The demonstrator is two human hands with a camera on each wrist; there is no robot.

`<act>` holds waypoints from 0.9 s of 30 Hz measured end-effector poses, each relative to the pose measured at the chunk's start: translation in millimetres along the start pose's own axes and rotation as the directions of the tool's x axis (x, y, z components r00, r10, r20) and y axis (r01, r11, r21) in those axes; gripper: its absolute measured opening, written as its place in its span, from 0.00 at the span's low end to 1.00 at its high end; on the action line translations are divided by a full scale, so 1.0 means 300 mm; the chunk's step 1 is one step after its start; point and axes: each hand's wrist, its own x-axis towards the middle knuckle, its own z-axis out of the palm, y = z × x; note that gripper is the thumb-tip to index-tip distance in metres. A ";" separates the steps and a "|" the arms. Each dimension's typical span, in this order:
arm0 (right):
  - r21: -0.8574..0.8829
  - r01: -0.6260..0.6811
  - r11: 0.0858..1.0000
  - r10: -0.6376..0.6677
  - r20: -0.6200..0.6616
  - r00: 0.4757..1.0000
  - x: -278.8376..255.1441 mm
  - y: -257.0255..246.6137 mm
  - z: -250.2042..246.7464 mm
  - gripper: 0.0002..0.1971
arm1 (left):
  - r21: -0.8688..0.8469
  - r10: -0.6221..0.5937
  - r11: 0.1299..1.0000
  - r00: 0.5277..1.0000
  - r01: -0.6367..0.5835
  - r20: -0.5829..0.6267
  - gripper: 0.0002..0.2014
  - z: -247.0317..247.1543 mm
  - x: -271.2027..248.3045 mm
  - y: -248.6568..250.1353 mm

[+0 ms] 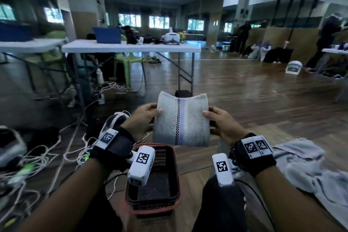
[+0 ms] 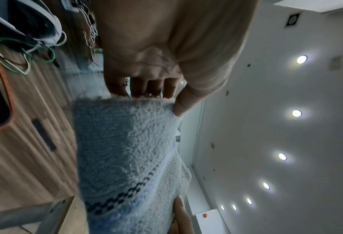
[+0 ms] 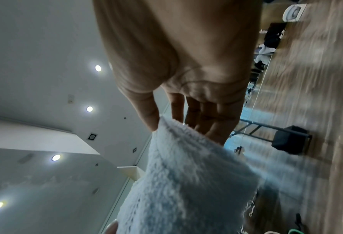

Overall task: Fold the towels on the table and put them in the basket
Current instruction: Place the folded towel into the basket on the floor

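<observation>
Both hands, left hand (image 1: pixel 142 118) and right hand (image 1: pixel 221 123), pinch opposite side edges of the folded towel (image 1: pixel 181 120), keeping it taut above the basket (image 1: pixel 174 158) at 6 o'clock, probably to lower it in flat.

Towel (image 1: pixel 181 121) fluffy terry cloth; basket (image 1: pixel 177 181) slotted plastic; floor (image 1: pixel 244 88) glossy wood.

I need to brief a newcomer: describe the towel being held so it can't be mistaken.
Start at the red-rimmed basket on the wooden table. Just above it, the left hand and right hand hold a folded towel. Unlike the crumpled towel at right, it bears a dark checkered stripe.
</observation>
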 end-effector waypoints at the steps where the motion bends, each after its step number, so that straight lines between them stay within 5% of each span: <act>1: 0.001 -0.007 1.000 0.007 0.017 1.000 0.015 0.007 0.024 0.09 | -0.001 -0.009 1.000 1.000 0.009 -0.019 0.09 -0.023 -0.002 -0.009; 9: -0.002 -0.104 0.995 0.104 0.036 0.994 0.145 0.095 0.169 0.12 | -0.015 -0.100 0.995 0.988 0.099 -0.119 0.08 -0.143 0.068 -0.136; 14: -0.025 -0.253 0.967 0.254 0.045 0.966 0.290 0.312 0.231 0.10 | 0.021 -0.253 0.964 0.944 0.264 -0.209 0.08 -0.217 0.171 -0.344; 24: -0.297 -0.622 0.725 0.657 0.023 0.754 0.604 1.086 0.383 0.05 | 0.149 -0.591 0.714 0.703 0.684 -0.395 0.08 -0.329 0.388 -1.056; 27: -0.364 -0.669 0.648 0.707 -0.038 0.706 0.686 1.245 0.414 0.12 | 0.182 -0.612 0.667 0.671 0.723 -0.419 0.20 -0.351 0.460 -1.210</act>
